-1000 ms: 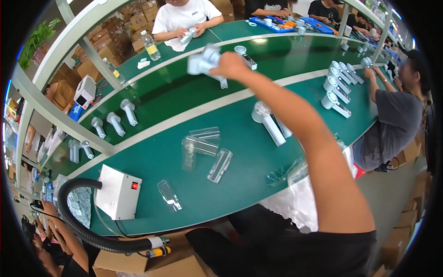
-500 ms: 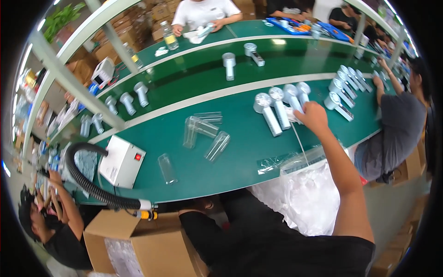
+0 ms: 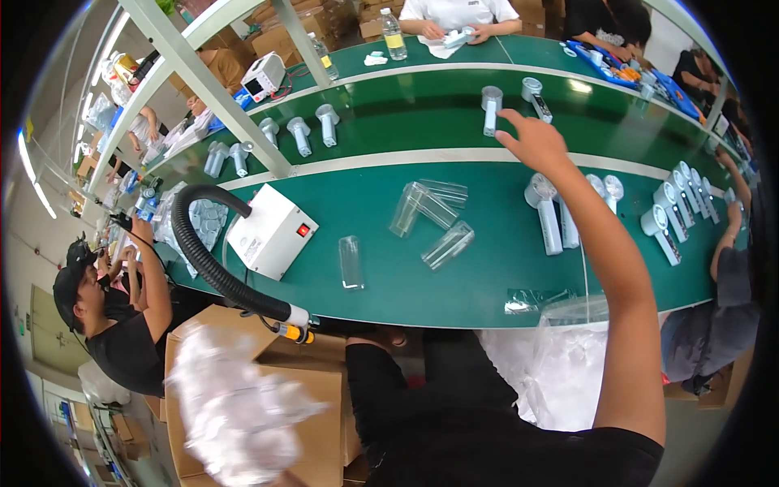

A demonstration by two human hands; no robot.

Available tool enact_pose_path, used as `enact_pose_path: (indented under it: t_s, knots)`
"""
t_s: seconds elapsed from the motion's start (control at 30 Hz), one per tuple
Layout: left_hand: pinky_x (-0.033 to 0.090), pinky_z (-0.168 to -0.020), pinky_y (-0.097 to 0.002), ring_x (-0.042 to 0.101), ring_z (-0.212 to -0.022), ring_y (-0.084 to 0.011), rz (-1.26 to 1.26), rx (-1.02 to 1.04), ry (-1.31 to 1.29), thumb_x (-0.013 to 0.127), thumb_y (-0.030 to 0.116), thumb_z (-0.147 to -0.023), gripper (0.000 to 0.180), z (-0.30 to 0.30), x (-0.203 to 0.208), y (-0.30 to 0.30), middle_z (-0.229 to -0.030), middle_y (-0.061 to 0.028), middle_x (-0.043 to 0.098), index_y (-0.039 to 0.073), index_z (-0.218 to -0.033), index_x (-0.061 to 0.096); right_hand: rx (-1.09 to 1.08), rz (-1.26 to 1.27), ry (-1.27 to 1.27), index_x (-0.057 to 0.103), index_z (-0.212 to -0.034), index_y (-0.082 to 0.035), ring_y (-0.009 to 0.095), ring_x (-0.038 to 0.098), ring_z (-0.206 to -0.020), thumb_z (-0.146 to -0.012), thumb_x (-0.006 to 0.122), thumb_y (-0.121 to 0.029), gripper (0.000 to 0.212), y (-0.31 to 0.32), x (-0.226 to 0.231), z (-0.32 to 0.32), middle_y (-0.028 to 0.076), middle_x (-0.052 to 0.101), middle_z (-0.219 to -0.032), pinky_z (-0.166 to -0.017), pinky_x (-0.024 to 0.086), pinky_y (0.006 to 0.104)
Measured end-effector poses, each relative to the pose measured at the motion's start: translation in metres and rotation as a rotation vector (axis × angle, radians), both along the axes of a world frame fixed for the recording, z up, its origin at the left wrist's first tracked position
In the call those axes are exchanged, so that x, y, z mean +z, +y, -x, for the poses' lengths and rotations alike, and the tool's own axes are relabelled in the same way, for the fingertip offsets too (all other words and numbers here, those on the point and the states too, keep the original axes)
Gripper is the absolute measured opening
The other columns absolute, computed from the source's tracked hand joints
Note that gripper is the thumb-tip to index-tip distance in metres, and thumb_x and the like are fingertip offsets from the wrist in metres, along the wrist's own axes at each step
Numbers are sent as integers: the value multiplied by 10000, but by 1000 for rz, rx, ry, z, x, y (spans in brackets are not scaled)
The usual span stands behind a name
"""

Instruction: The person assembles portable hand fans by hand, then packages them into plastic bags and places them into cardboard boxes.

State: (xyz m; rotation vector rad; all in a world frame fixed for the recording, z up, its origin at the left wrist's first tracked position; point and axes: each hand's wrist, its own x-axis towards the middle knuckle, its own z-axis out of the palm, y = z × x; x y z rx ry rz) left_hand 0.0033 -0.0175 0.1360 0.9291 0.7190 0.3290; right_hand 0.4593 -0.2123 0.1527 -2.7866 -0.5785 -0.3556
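My right hand (image 3: 535,144) reaches over the green conveyor belt, thumb and forefinger apart, close beside a light-blue handheld fan (image 3: 490,114). Contact between them cannot be made out. Another fan (image 3: 533,96) lies just beyond it. Under my right forearm several more fans (image 3: 545,213) rest on the green bench, partly covered by the arm. At the lower left, a blurred bundle of crumpled clear plastic (image 3: 231,406) is held up over a cardboard box (image 3: 304,422). Only a sliver of my left hand (image 3: 282,479) shows beneath it; the fingers are hidden.
Clear plastic sleeves (image 3: 426,204) lie mid-bench. A white machine (image 3: 272,231) with a black hose (image 3: 195,268) stands on the left. White plastic bags (image 3: 560,365) hang at the bench edge. Other fans (image 3: 669,223) are lined up at right, near a co-worker's arm (image 3: 728,231).
My right hand has moved from the fans on the bench up and left to the belt. The plastic bundle has risen into view over the box. The whole view has shifted.
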Motion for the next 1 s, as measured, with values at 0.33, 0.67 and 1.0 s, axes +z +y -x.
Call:
enact_pose_path:
  t_s: [0.33,0.67,1.0]
  knots:
    - [515,-880,-444,579,-1160,-298,55,-77,-354,579,239,-938,550,-95,-54,19,-1340,-158,537,6,-1405,404,-155,129,-74,750,-849,-123,347,696,-815,-785,660,-184,127,54,-83,-112,146,711,-850,-720,561,462]
    - [533,-927,-458,574,-1186,-303,69,-231,-628,658,214,-887,646,-148,-56,17,-1371,-156,511,18,-1430,368,147,45,-88,734,-930,-129,331,649,-663,-779,654,-170,176,-34,-79,112,157,632,-699,-600,534,435]
    - [595,-765,-442,605,-1130,-306,481,-417,-675,720,307,-847,589,-167,-95,7,-1306,-131,567,77,-1336,488,461,-593,375,611,-1275,-141,211,637,-763,-925,630,-337,402,9,-10,161,126,684,-999,-704,527,326]
